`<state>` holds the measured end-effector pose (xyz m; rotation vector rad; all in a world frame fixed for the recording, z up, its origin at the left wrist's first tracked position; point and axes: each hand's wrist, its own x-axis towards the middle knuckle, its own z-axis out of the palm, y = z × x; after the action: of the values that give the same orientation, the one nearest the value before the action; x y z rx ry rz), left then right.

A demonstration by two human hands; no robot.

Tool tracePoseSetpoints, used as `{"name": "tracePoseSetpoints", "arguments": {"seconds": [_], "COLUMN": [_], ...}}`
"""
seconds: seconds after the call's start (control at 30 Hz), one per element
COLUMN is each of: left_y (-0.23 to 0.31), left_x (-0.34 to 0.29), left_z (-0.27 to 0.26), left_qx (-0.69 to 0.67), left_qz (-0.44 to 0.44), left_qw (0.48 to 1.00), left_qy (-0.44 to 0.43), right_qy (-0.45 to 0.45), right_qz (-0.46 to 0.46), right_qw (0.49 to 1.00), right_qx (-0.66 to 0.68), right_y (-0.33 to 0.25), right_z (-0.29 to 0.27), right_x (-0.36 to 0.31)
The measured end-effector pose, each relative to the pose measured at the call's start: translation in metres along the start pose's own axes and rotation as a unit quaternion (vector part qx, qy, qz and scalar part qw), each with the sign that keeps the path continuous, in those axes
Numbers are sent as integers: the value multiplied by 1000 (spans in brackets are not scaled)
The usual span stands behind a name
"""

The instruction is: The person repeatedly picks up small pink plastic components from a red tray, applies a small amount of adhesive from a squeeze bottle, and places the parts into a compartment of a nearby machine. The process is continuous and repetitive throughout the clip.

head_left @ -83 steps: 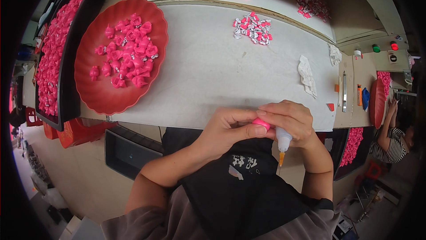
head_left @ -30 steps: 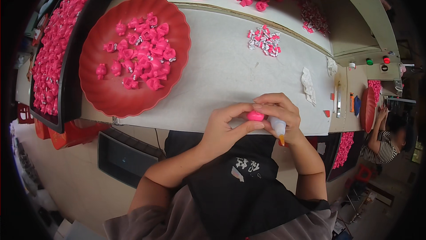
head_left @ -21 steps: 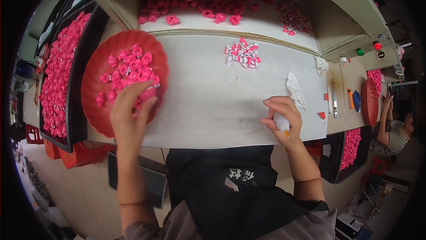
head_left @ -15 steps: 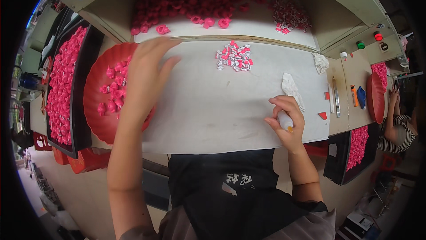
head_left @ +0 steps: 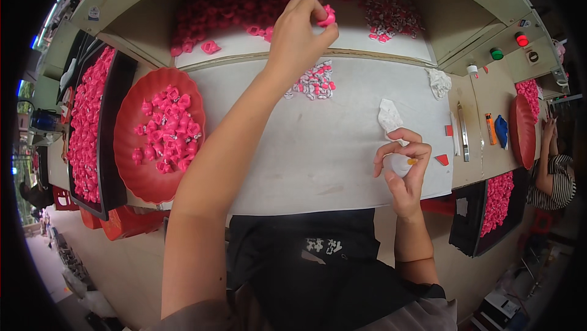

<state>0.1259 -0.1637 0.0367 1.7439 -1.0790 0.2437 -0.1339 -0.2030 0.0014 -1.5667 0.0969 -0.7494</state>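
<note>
My left hand [head_left: 301, 31] reaches up to the front edge of the shelf box, pinching a small pink plastic piece [head_left: 328, 16] between thumb and fingers. Behind it lies a big heap of similar pink pieces [head_left: 244, 10]. My right hand [head_left: 405, 169], over the right part of the white-covered table, is closed around a translucent white squeeze bottle [head_left: 397, 164] with a yellowish tip. Below my left forearm, a small pile of white-and-pink pieces [head_left: 317, 81] rests on the table sheet. A red scalloped bowl [head_left: 125, 147] at the left holds a cluster of pink pieces [head_left: 168, 126].
Crumpled tissues [head_left: 439, 83] lie at the right, near tweezers [head_left: 463, 132] and an orange tube [head_left: 490, 129]. Black trays of pink pieces [head_left: 92, 129] flank the table. More small pieces [head_left: 391, 16] sit inside the shelf's right side. A co-worker's arm [head_left: 544, 147] shows far right.
My left hand has swung from above the red bowl up and right to the shelf and now holds a pink piece. The right hand has turned the bottle slightly and stays near the same place.
</note>
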Motion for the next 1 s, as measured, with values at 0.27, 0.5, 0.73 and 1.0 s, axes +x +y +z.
{"name": "tracePoseSetpoints", "arguments": {"seconds": [0.27, 0.5, 0.73, 1.0], "left_y": [55, 62, 70, 74], "left_x": [-129, -176, -187, -183], "left_z": [-83, -79, -86, -91], "left_qx": [-406, -460, -357, -326], "left_qz": [-295, -316, -245, -236], "left_qw": [865, 828, 895, 910], "left_qy": [-12, -59, -105, -101], "right_qy": [19, 100, 52, -49], "right_qz": [112, 55, -131, -200], "right_qw": [993, 993, 990, 967], "right_qx": [-20, 18, -13, -153], "right_y": [-32, -34, -48, -53], "right_z": [24, 33, 52, 57], "right_x": [5, -2, -4, -8]}}
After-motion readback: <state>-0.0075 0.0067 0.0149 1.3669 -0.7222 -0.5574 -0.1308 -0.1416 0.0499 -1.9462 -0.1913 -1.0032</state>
